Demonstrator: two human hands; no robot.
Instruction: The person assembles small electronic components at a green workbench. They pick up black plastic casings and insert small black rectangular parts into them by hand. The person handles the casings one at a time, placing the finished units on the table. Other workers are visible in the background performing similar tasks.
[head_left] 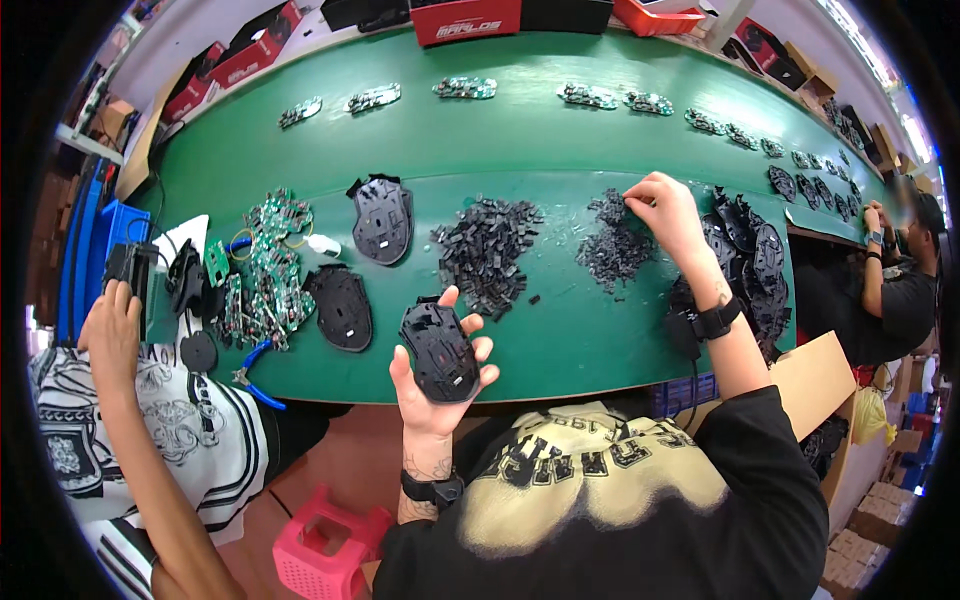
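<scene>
Shell, black, mouse-shaped and hollow side up, resting on the upturned left hand above the near edge of the surface. From the fingers of the right hand, well apart, off toward the near edge and to the left; nearer by far to the left hand, already in its hold. Long axis roughly from near edge to far edge, far end leaning slightly left; tabbed end toward the far edge, rounded end toward the near edge. Left fingers spread and loosely curled along the right flank, thumb out to the left. Right thumb and forefinger pressed together at the tips, over the right fringe of a heap of tiny dark parts; cannot tell of any part between them. Farther out, toward the far edge, a heap of black rectangular pieces; to the left, two loose shells and piled circuit boards.
</scene>
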